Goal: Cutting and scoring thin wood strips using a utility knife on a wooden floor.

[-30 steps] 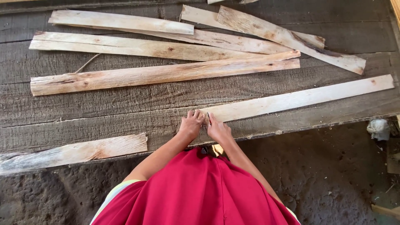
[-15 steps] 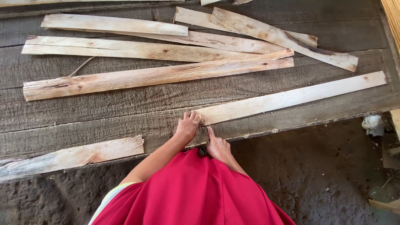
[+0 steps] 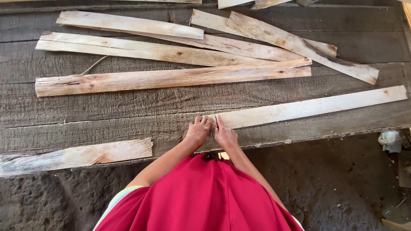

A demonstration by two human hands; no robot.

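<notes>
View from above of a person in a red garment leaning over a platform of weathered grey boards point(image 3: 107, 111). Both hands meet at the near end of a long pale wooden strip point(image 3: 312, 106) that lies flat on the boards and runs away to the right, rising slightly toward its far end. The left hand point(image 3: 198, 131) rests on the platform with its fingers curled against the strip's end. The right hand point(image 3: 224, 134) lies just beside it, fingertips pressed on the strip's end. Neither hand closes fully around the wood, and the strip is not lifted. Further back, several rougher, reddish split slats point(image 3: 171, 79) lie loosely side by side and partly overlapping. A shorter piece point(image 3: 77, 156) lies alone at the near left edge. Below the platform is dark packed earth point(image 3: 342, 179), with a small white scrap point(image 3: 390, 141) at the right. Judging by the layout, the work looks early: only this one strip is in hand, and the other pieces lie untouched
</notes>
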